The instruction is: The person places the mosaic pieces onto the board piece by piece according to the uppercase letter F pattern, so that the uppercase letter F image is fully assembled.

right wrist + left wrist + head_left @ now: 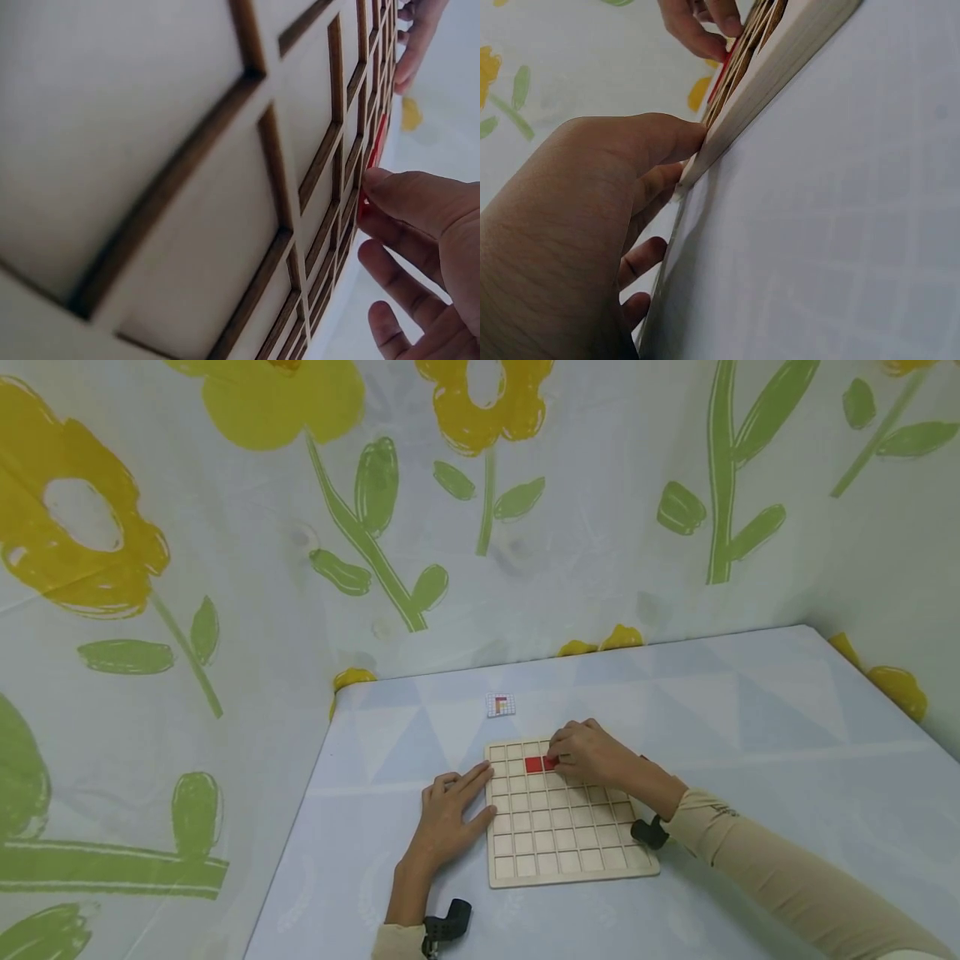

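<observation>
A square wooden board (pixel 543 842) with a raised grid of cells lies on the table. One flat red square tile (pixel 532 765) sits in a cell near its far edge. Right beside it, my right hand (pixel 588 755) pinches a second red tile (pixel 550 763) between thumb and index finger, at the board's surface; the right wrist view shows the other fingers held away. My left hand (pixel 444 818) rests at the board's left edge, its thumb and fingertips touching the wooden rim (pixel 780 71). The right hand hides some far cells.
Beyond the board lies a small card (pixel 500 705) printed with a grid and a coloured pattern. The pale table (pixel 405 718) with a triangle print meets a flower-printed cloth (pixel 570 568) at the back and sides. Black wrist cameras (pixel 450 920) are strapped to both wrists.
</observation>
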Motion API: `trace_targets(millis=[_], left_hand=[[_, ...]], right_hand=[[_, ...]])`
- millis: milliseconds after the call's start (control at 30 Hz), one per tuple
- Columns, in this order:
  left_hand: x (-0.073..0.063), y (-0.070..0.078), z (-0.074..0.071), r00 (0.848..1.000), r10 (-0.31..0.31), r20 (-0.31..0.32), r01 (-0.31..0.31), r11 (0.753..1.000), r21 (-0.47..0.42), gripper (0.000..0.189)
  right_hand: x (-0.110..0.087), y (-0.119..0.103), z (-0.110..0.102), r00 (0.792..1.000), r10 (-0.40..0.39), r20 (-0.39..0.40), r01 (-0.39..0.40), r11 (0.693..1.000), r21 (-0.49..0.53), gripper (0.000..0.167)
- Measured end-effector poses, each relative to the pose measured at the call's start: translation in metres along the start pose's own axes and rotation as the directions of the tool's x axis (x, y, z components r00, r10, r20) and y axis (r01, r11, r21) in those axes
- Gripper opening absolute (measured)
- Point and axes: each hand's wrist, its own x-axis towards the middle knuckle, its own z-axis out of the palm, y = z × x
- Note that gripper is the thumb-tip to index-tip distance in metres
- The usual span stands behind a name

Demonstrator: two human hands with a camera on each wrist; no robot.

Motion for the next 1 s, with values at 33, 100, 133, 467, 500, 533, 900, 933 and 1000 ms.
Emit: trace_targets(millis=[33,100,133,467,500,533,900,933,1000], left_hand=[[0.0,0.0,0.0,1.0,0.001,-0.002,-0.001,1.0,0.002,0.06],[0.001,0.001,0.001,1.0,0.0,-0.002,0.0,1.0,0.003,0.06],[0.002,0.001,0.001,1.0,0.003,-0.004,-0.003,1.0,0.003,0.06],[0.001,0.003,0.003,1.0,-0.015,0.026,0.015,1.0,0.008,0.06],[0.0,0.003,0.003,1.0,-0.018,0.023,0.018,1.0,0.007,0.06],[0.0,0.002,0.003,1.0,-0.02,0.021,0.02,1.0,0.008,0.06],[-0.001,0.002,0.001,1.0,-0.016,0.006,0.016,1.0,-0.005,0.06],[-0.001,0.003,0.001,1.0,-0.016,0.004,0.016,1.0,-0.008,0.06],[-0.001,0.003,0.002,1.0,-0.021,0.003,0.021,1.0,-0.012,0.06]], right_hand=[[-0.001,0.0,-0.001,1.0,0.001,-0.002,-0.001,1.0,-0.001,0.01],[-0.003,0.0,-0.004,1.0,-0.001,-0.01,0.001,1.0,-0.003,0.009],[-0.005,0.0,-0.006,1.0,0.001,-0.015,-0.001,1.0,-0.001,0.009],[-0.027,0.013,-0.026,0.997,0.072,-0.026,-0.071,0.997,0.025,0.019],[-0.03,0.015,-0.027,0.996,0.079,-0.031,-0.078,0.997,0.029,0.019],[-0.032,0.017,-0.029,0.996,0.087,-0.034,-0.086,0.996,0.032,0.02],[-0.064,0.039,-0.045,0.985,0.163,-0.055,-0.162,0.986,0.029,0.022],[-0.066,0.041,-0.046,0.983,0.175,-0.046,-0.175,0.984,0.021,0.021],[-0.071,0.043,-0.045,0.979,0.201,-0.024,-0.2,0.98,0.017,0.021]])
